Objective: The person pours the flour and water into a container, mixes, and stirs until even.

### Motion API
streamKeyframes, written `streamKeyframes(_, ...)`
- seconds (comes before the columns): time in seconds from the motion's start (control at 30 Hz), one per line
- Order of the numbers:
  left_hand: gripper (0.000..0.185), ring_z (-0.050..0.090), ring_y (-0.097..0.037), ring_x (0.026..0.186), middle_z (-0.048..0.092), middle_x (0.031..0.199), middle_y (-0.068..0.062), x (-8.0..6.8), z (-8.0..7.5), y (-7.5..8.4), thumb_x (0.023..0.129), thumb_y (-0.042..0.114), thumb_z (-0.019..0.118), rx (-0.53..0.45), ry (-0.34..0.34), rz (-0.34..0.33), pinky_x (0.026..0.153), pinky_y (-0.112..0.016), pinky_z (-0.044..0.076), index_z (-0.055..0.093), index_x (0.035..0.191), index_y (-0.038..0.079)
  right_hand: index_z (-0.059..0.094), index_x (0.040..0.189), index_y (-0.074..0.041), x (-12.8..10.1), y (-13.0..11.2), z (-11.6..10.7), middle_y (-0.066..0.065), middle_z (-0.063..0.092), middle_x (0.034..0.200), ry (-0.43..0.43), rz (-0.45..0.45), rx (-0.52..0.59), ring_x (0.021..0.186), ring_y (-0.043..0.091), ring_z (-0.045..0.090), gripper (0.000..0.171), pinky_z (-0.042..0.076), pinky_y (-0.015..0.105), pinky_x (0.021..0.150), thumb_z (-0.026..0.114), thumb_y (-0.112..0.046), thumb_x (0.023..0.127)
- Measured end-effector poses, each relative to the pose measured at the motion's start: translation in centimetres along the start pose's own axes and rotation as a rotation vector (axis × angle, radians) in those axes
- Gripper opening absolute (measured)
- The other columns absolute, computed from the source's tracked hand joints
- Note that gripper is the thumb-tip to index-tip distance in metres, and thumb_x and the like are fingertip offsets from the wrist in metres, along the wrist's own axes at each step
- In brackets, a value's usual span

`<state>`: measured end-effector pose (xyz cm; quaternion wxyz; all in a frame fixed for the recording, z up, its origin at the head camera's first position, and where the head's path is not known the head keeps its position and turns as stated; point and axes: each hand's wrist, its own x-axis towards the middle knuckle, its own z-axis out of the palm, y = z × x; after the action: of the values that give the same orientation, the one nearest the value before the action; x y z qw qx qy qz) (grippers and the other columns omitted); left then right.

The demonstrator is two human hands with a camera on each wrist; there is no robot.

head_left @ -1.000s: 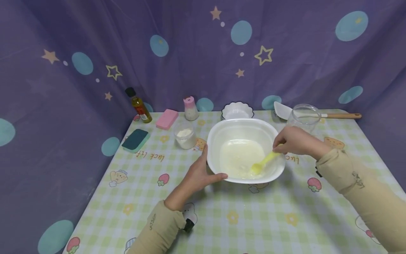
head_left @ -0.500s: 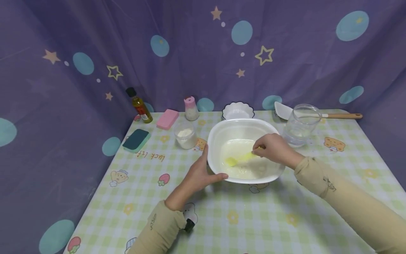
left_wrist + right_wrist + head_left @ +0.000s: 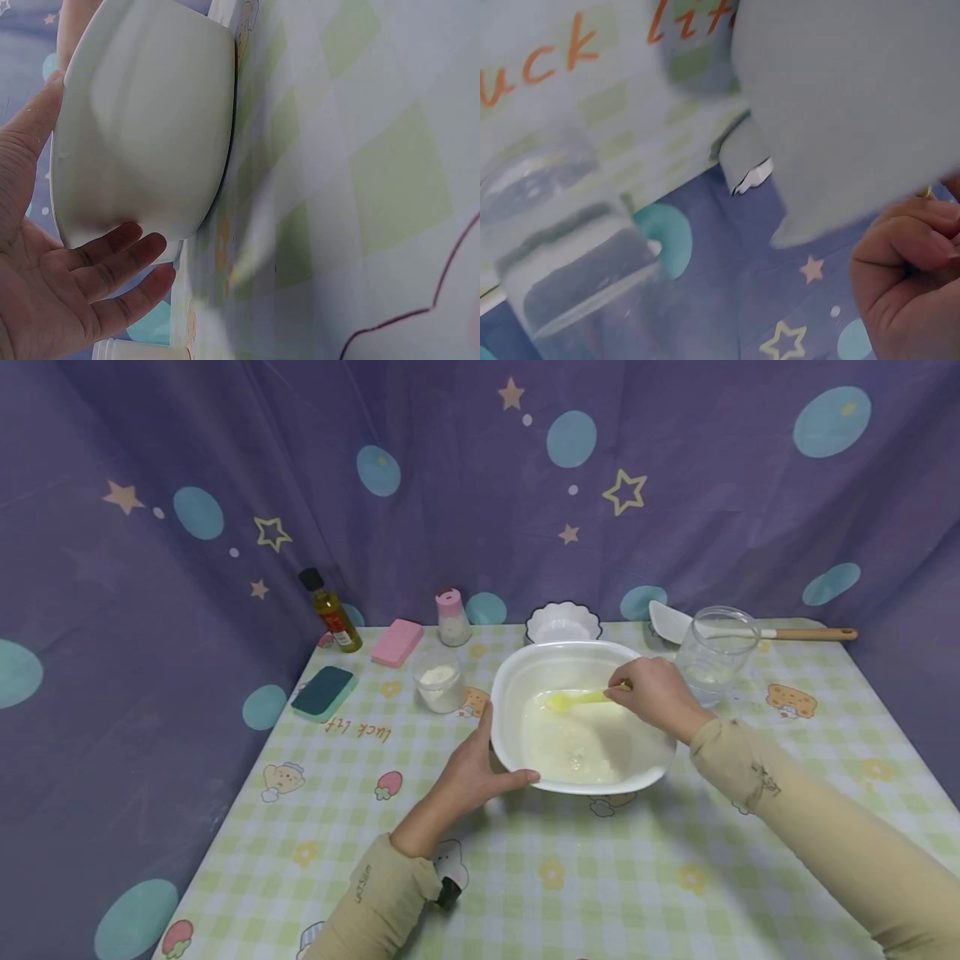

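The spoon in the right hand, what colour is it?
Yellow: the spoon shows best in the head view, over the white bowl.

Head view is taken from above, facing forward and down over the whole table (image 3: 525,877). Left wrist view is set close and low beside the bowl (image 3: 142,127), seen from outside. Right wrist view is held very near the bowl's far side, blurred. The bowl is shared by all three.

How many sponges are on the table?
2: a pink sponge at the back beside the oil bottle, and a green sponge nearer the left edge. None seem hidden.
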<state>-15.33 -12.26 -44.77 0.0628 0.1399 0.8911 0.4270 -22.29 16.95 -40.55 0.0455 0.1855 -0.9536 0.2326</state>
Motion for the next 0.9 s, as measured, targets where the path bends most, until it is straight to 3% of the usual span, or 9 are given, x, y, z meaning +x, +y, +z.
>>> streamKeyframes(0.33, 0.128, 0.028, -0.020, 0.142, 0.022, 0.160, -0.004, -0.1, 0.0, 0.0, 0.069, 0.051, 0.085, -0.008, -0.004, -0.009, 0.112, -0.046, 0.028, -0.003, 0.157, 0.023, 0.077, 0.089, -0.003, -1.0, 1.5, -2.6, 0.009, 0.072, 0.082, -0.035, -0.002, -0.040, 0.071, 0.023, 0.063, 0.010, 0.050, 0.042, 0.066, 0.072, -0.011, 0.086)
streamKeyframes(0.5, 0.129, 0.026, -0.020, 0.143, 0.019, 0.160, -0.003, 0.0, 0.0, -0.1, 0.069, 0.050, 0.086, -0.009, -0.007, -0.016, 0.112, -0.046, 0.027, -0.004, 0.157, 0.025, 0.078, 0.091, -0.005, -1.6, 1.5, -3.2, 0.004, 0.071, 0.081, -0.134, 0.007, 0.035, 0.068, 0.017, 0.060, 0.009, 0.049, 0.037, 0.061, 0.073, -0.011, 0.086)
streamKeyframes(0.67, 0.129, 0.024, -0.019, 0.143, 0.017, 0.161, -0.002, -0.1, 0.0, -0.1, 0.069, 0.050, 0.086, -0.009, -0.008, -0.021, 0.113, -0.046, 0.026, -0.005, 0.157, 0.025, 0.078, 0.093, -0.006, -2.1, 0.9, -2.9, 0.003, 0.073, 0.084, -0.219, 0.005, 0.126, 0.068, 0.013, 0.061, 0.009, 0.050, 0.033, 0.060, 0.073, -0.011, 0.087)
streamKeyframes(0.9, 0.128, 0.024, -0.020, 0.143, 0.016, 0.161, -0.003, -0.1, 0.0, 0.0, 0.070, 0.049, 0.085, -0.004, -0.010, -0.020, 0.113, -0.046, 0.026, -0.005, 0.157, 0.023, 0.079, 0.087, -0.009, -2.0, -0.2, -0.9, -0.001, 0.073, 0.081, -0.185, -0.082, 0.122, 0.068, 0.011, 0.062, 0.005, 0.050, 0.035, 0.066, 0.075, -0.012, 0.086)
